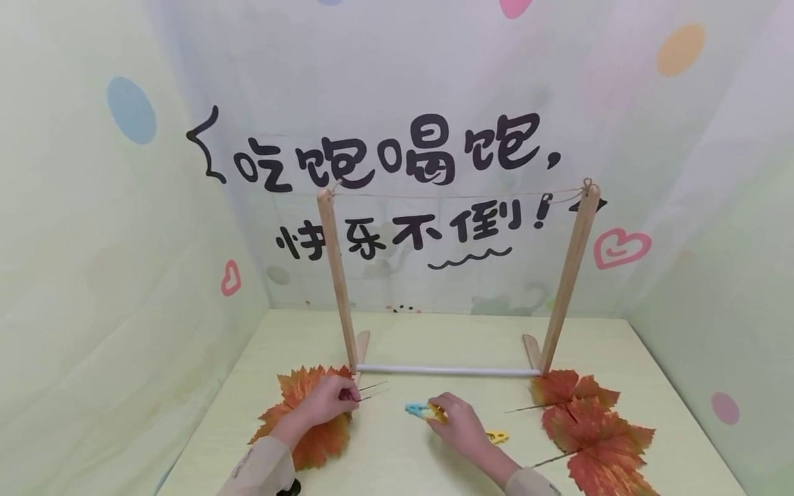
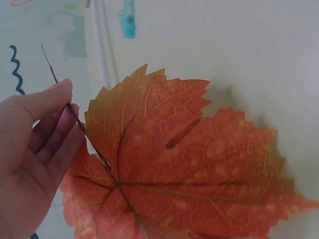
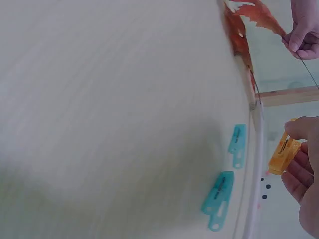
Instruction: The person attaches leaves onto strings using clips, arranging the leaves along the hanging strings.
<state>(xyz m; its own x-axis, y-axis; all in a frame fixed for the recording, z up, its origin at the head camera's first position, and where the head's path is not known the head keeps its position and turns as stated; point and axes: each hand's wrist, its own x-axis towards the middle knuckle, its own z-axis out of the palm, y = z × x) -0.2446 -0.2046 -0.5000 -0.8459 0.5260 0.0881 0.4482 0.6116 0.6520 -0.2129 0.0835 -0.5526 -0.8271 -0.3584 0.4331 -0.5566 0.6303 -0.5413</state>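
Leaf [image 2: 199,164] cropped in left wrist view, stem [image 2: 93,142] pinched by left fingers [image 2: 65,144]; right fingers [image 3: 297,186], well apart, grip part-hidden yellow clip [image 3: 282,158].

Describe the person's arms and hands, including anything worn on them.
The left hand and right hand are bare; no gloves or rings show. The left sleeve and right sleeve are pale beige; the left one carries a dark marking too small to read. A black part shows beside it.
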